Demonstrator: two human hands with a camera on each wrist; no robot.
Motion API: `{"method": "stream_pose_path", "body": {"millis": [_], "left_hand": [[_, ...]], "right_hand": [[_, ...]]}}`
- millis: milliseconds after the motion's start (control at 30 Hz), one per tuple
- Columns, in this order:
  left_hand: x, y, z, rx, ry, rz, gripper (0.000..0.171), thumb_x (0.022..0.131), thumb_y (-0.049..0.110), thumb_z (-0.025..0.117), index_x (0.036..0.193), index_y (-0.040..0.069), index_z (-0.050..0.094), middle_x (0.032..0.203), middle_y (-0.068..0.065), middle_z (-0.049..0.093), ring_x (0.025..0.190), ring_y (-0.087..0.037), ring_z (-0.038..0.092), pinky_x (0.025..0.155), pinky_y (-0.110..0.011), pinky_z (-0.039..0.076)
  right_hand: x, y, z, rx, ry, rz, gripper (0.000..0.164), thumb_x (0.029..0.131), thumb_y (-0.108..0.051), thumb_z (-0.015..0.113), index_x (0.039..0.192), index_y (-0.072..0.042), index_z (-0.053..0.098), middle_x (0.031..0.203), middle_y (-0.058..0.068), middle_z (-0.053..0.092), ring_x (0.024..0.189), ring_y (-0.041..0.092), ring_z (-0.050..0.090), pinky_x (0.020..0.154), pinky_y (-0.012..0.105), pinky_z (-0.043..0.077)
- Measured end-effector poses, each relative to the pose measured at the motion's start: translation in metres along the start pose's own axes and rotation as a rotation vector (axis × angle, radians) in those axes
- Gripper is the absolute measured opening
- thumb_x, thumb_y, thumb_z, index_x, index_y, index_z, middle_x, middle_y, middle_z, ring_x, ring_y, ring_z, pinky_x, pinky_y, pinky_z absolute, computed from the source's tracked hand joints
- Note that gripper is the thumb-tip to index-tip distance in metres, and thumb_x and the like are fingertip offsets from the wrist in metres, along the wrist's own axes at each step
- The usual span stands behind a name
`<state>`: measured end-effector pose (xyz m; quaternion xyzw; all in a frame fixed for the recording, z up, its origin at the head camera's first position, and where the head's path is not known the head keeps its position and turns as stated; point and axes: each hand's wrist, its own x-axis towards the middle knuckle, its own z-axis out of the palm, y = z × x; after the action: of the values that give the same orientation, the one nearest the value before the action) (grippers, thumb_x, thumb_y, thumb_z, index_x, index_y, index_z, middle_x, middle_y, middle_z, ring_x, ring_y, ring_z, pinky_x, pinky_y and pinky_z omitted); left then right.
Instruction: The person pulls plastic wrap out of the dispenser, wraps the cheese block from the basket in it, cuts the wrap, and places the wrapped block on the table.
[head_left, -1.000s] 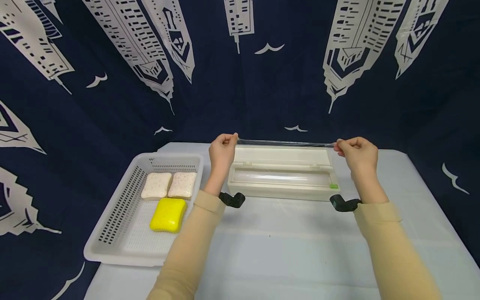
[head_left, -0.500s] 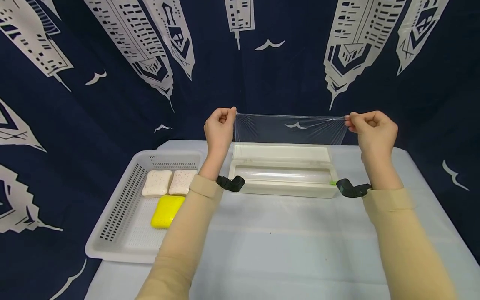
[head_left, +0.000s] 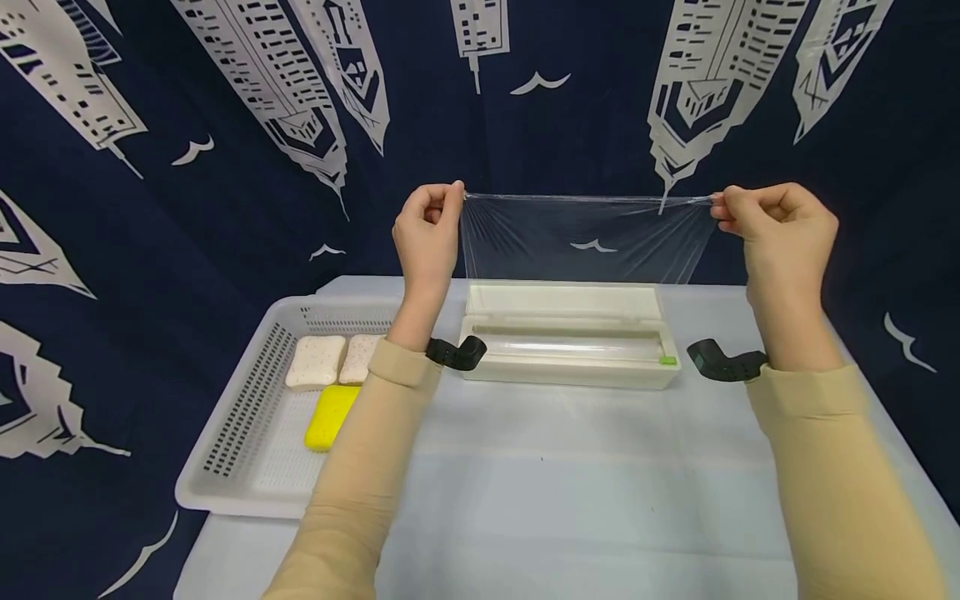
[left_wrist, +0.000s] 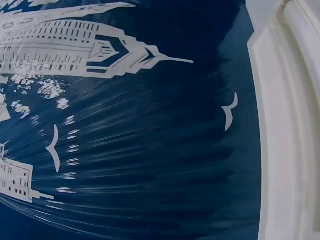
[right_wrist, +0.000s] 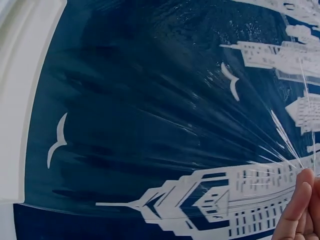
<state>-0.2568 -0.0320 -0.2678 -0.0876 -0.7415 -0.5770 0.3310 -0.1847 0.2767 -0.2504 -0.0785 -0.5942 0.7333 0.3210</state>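
Observation:
A clear sheet of plastic wrap (head_left: 585, 237) is stretched between both hands in the head view, rising from the back of a cream wrap dispenser box (head_left: 570, 372). My left hand (head_left: 429, 237) pinches its upper left corner between thumb and fingers. At the upper right corner, my right hand (head_left: 787, 237) pinches the film; its fingertips (right_wrist: 300, 192) show in the right wrist view with creases fanning out from them. The box lid stands open, and a roll of wrap (head_left: 562, 346) lies inside. The left wrist view shows the creased film (left_wrist: 125, 150) but no fingers.
To the left stands a white perforated basket (head_left: 225, 500) holding two pale speckled blocks (head_left: 315, 363) and a yellow block (head_left: 330, 421), partly covered by the left sleeve. A small green tab (head_left: 667, 361) sits on the box's right front. Behind the white table (head_left: 570, 500) hangs a navy printed cloth (head_left: 570, 133).
Both hands have risen from just above the box, drawing a taller sheet of plastic wrap out of it. The right hand has also moved outward to the right, the left slightly left.

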Motion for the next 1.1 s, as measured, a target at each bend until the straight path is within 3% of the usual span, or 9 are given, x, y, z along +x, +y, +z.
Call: {"method": "stream_pose_path", "body": {"millis": [267,500,633,733,833,933,1000,1100], "left_hand": [[-0.025,0.007,-0.027,0.014,-0.014,0.155,0.023,0.094,0.021,0.067,0.085,0.000,0.070,0.076,-0.008,0.057,0.064,-0.006,0.043,0.061,-0.020,0.035],[-0.059,0.010,-0.064,0.064,-0.067,0.252,0.020,0.091,0.013,0.069,0.078,-0.001,0.066,0.072,-0.013,0.054,0.066,-0.009,0.045,0.059,-0.017,0.033],[-0.085,0.008,-0.086,0.110,-0.127,0.284,0.015,0.088,0.004,0.067,0.074,-0.001,0.063,0.068,-0.011,0.053,0.066,-0.014,0.045,0.059,-0.018,0.033],[-0.104,0.002,-0.102,0.154,-0.180,0.358,0.015,0.085,0.001,0.066,0.071,0.002,0.060,0.066,-0.007,0.053,0.065,-0.016,0.046,0.058,-0.019,0.033],[-0.122,-0.007,-0.116,0.179,-0.274,0.461,0.015,0.080,0.001,0.065,0.068,0.007,0.057,0.064,-0.003,0.052,0.065,-0.015,0.047,0.059,-0.019,0.037],[-0.139,-0.015,-0.128,0.213,-0.419,0.523,0.015,0.075,0.001,0.064,0.068,0.012,0.057,0.065,0.003,0.052,0.065,-0.010,0.048,0.061,-0.015,0.040],[-0.151,-0.020,-0.135,0.260,-0.532,0.517,0.017,0.073,0.003,0.065,0.068,0.016,0.056,0.065,0.008,0.052,0.065,-0.006,0.048,0.062,-0.013,0.040],[-0.172,-0.027,-0.142,0.348,-0.692,0.450,0.021,0.072,0.005,0.069,0.067,0.020,0.054,0.065,0.013,0.049,0.064,0.000,0.044,0.059,-0.007,0.037]], "right_hand": [[-0.039,-0.015,-0.016,-0.070,-0.058,-0.012,0.012,0.083,-0.002,0.076,0.084,-0.001,0.065,0.081,0.002,0.072,0.068,0.012,0.068,0.065,0.014,0.054],[-0.089,-0.021,-0.043,-0.164,-0.163,0.007,0.014,0.082,0.008,0.072,0.090,-0.002,0.066,0.078,-0.001,0.072,0.064,0.010,0.065,0.063,0.012,0.052],[-0.119,-0.018,-0.070,-0.429,-0.250,0.025,0.011,0.087,0.001,0.071,0.096,-0.006,0.070,0.078,-0.008,0.071,0.063,0.006,0.065,0.060,0.012,0.050],[-0.138,-0.011,-0.092,-0.677,-0.334,0.088,0.009,0.091,-0.011,0.071,0.100,-0.009,0.069,0.077,-0.010,0.071,0.066,0.007,0.064,0.061,0.014,0.049],[-0.157,0.000,-0.113,-0.771,-0.462,0.222,0.018,0.094,-0.019,0.068,0.110,-0.011,0.066,0.082,-0.005,0.071,0.070,0.013,0.064,0.064,0.017,0.050],[-0.175,0.015,-0.128,-0.804,-0.596,0.379,0.031,0.097,-0.023,0.063,0.125,-0.009,0.058,0.089,0.000,0.070,0.075,0.017,0.064,0.067,0.021,0.053],[-0.185,0.026,-0.137,-0.799,-0.666,0.479,0.039,0.098,-0.024,0.061,0.132,-0.006,0.052,0.089,0.001,0.069,0.075,0.019,0.064,0.068,0.023,0.053],[-0.196,0.043,-0.149,-0.752,-0.734,0.625,0.047,0.098,-0.022,0.061,0.134,0.002,0.045,0.086,0.003,0.067,0.072,0.020,0.062,0.068,0.025,0.052]]}}
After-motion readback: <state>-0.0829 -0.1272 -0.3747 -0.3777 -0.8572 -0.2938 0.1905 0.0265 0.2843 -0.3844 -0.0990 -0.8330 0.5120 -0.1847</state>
